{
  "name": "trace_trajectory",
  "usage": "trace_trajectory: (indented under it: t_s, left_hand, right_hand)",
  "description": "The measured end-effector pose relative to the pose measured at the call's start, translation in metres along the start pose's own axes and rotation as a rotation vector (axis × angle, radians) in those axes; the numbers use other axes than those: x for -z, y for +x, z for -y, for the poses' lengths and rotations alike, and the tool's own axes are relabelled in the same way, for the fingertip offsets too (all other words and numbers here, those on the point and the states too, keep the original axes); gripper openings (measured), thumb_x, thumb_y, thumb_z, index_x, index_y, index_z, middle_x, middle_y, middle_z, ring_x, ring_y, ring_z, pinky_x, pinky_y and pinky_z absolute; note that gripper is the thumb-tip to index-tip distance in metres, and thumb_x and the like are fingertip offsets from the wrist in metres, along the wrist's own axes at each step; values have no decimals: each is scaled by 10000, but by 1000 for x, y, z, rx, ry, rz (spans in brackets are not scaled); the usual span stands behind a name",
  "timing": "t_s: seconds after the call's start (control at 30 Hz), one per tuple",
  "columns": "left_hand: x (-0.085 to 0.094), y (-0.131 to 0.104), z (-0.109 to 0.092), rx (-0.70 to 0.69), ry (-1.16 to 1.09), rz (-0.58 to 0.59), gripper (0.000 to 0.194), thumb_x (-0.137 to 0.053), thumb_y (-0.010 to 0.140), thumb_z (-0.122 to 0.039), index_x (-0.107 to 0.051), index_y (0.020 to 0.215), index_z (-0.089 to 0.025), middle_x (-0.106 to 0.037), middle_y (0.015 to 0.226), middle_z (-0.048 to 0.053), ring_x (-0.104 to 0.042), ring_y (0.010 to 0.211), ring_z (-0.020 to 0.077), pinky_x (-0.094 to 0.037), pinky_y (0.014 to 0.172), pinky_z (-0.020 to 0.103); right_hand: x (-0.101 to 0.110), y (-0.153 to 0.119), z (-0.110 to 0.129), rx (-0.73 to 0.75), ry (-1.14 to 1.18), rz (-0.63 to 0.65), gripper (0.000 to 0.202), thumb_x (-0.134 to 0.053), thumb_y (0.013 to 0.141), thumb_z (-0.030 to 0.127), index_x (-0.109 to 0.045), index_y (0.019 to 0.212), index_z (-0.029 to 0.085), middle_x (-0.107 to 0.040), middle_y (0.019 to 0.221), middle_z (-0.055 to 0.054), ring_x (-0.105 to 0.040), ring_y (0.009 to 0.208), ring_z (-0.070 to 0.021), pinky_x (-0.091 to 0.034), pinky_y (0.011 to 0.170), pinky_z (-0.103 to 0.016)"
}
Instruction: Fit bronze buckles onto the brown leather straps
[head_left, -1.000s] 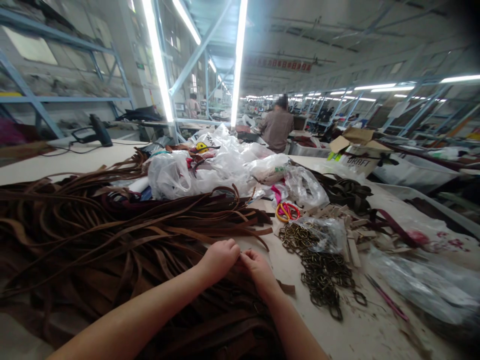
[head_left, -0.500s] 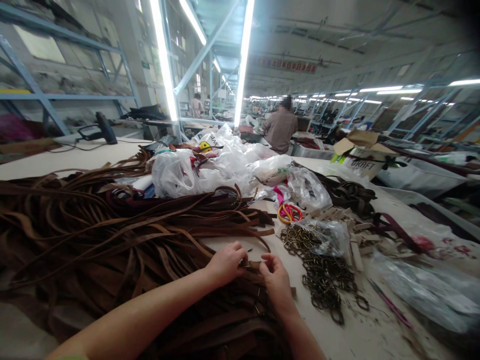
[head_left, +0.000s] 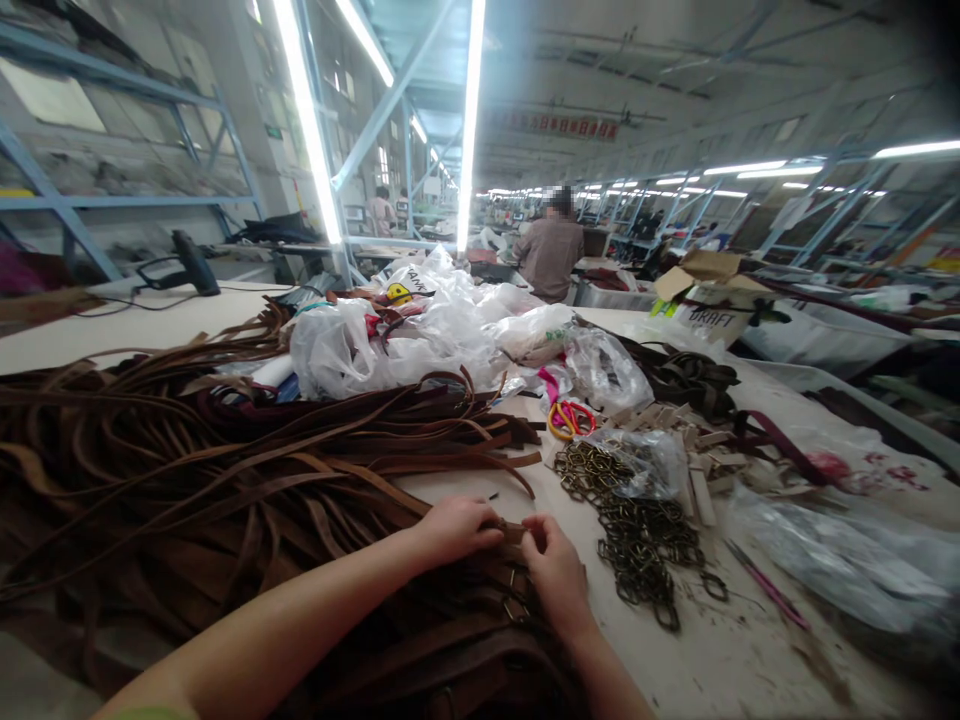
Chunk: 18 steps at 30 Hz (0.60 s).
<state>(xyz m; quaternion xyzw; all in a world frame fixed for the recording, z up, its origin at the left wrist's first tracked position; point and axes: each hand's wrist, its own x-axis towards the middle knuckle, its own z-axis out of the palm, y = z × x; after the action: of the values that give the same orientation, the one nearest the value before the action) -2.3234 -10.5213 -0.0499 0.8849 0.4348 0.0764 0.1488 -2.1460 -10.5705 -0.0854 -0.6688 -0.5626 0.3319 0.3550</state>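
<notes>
Between my two hands runs a brown leather strap [head_left: 514, 532], held near its end. My left hand [head_left: 463, 527] is closed on it, with the fingers pressed down. My right hand [head_left: 553, 560] pinches the same strap from the right with thumb and forefinger. Beneath and to the left of both hands lies a large heap of brown leather straps [head_left: 247, 470]. A few metal rings [head_left: 516, 605] show on straps just below my hands. Right of my right hand is a pile of bronze-coloured metal buckle rings [head_left: 649, 545].
Scissors with red and yellow handles [head_left: 571, 420] lie behind the ring pile. A pink-handled pointed tool [head_left: 769, 585] rests at the right, beside a clear plastic bag [head_left: 832, 560]. White plastic bags [head_left: 420, 335] are piled at the back. A person [head_left: 553, 250] stands farther off, back turned.
My view has shifted slightly, so the scene sits a little further left. The left fingers have moved slightly right and down along the strap. Both hands stay on it.
</notes>
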Motion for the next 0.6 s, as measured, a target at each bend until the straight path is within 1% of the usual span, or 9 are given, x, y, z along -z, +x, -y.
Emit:
trace_trajectory:
  t_s: [0.07,0.1,0.17,0.23,0.3,0.4,0.47,0.53,0.6]
  left_hand:
    - [9,4,16,94,137,-31,318,-474,811,-441,-584,1019,-228,-602,933,48,-564,844,191,-415,704,263]
    - [13,6,24,156,215,-55,296,-486,812,-397,-582,1012,-201,-595,929,70,-560,851,208,-417,709,284]
    - [19,10,39,238,333,-89,193,-478,815,-254,-595,923,-144,-580,890,112,-549,850,241,-413,708,331]
    - [20,13,49,240,374,-107,176,-417,815,-138,-590,841,-121,-565,865,129,-534,856,256,-403,721,366]
    - [16,14,53,216,397,-121,201,-375,815,-97,-574,830,-126,-555,879,123,-519,881,255,-396,746,380]
    - [10,16,51,206,406,-138,180,-383,795,-86,-551,842,-126,-545,902,120,-515,887,251,-404,736,365]
    - [7,17,44,198,392,-132,169,-402,772,-81,-538,858,-132,-549,895,104,-536,831,224,-417,696,325]
    - [5,17,31,162,332,-103,188,-417,759,-87,-530,896,-148,-566,861,73,-555,764,192,-420,666,286]
    - [4,18,12,78,215,-70,216,-456,766,-151,-527,968,-175,-588,876,53,-566,783,184,-415,686,266]
  right_hand:
    - [4,2,-4,41,-147,48,157,-403,755,279,-530,822,213,-604,805,-31,-558,780,-194,-384,715,-308]
    - [6,3,-5,65,-192,64,162,-396,761,279,-536,808,213,-605,819,-35,-557,790,-194,-380,722,-307]
    - [8,3,-5,101,-229,65,180,-385,777,299,-541,798,211,-603,828,-39,-556,777,-185,-377,722,-298]
    - [8,3,-3,106,-225,51,192,-381,786,320,-540,794,212,-603,826,-36,-556,753,-176,-380,715,-289]
    - [8,3,-3,100,-207,52,195,-383,787,327,-541,784,212,-606,810,-33,-558,736,-172,-385,709,-284]
    - [11,8,-10,80,-158,50,209,-398,781,338,-554,809,201,-619,822,-47,-567,750,-179,-394,720,-289]
    - [14,15,-17,35,-81,18,286,-421,775,374,-539,942,175,-629,868,-70,-578,780,-193,-401,720,-298]
    - [18,20,-22,-26,59,-24,464,-419,779,437,-439,1125,128,-629,900,-97,-587,748,-198,-416,672,-304]
    - [20,22,-22,-63,245,-41,546,-380,797,484,-356,1193,110,-626,900,-102,-582,658,-182,-423,592,-298]
